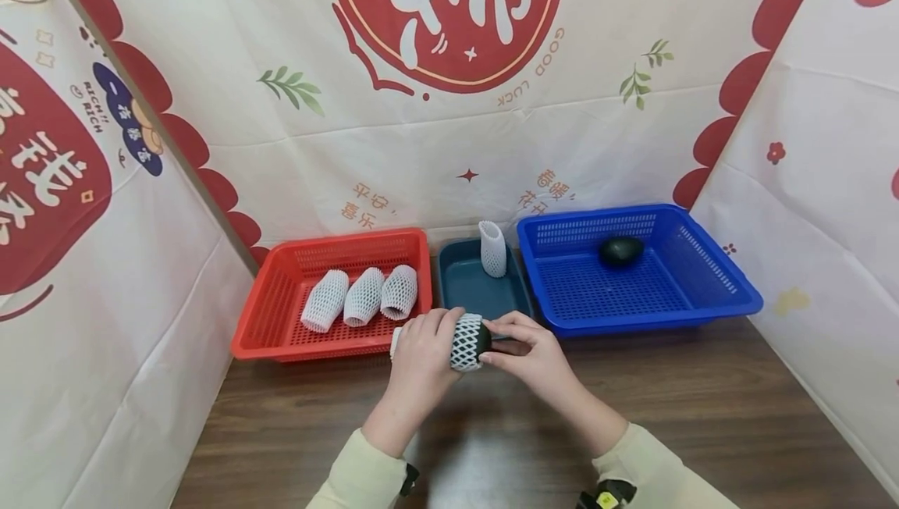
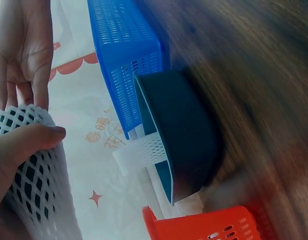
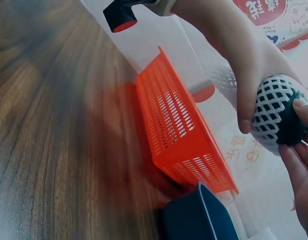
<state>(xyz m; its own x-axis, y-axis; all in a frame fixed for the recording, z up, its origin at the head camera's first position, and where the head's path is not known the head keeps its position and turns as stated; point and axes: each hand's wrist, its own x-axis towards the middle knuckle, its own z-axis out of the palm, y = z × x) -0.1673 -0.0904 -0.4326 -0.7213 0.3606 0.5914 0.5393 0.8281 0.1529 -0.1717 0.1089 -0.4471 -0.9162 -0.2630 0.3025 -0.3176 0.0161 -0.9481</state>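
Note:
In front of me my left hand (image 1: 421, 349) grips a white foam net sleeve (image 1: 465, 343) with a dark green avocado (image 1: 485, 339) inside it. The avocado's rounded end sticks out of the sleeve towards the right. My right hand (image 1: 537, 357) pinches that bare end between thumb and fingers. In the left wrist view the left thumb (image 2: 41, 137) lies across the netting, and dark skin shows through the mesh. The sleeve's far end is mostly hidden by the left hand in the head view.
Three white net sleeves (image 1: 364, 298) lie in a red basket (image 1: 263, 329) at left; their contents are unclear. Another sleeve (image 1: 494, 250) stands tilted in a small teal tray (image 1: 463, 282). At right, a blue basket (image 1: 562, 282) holds another avocado (image 1: 621, 250). A printed cloth hangs behind.

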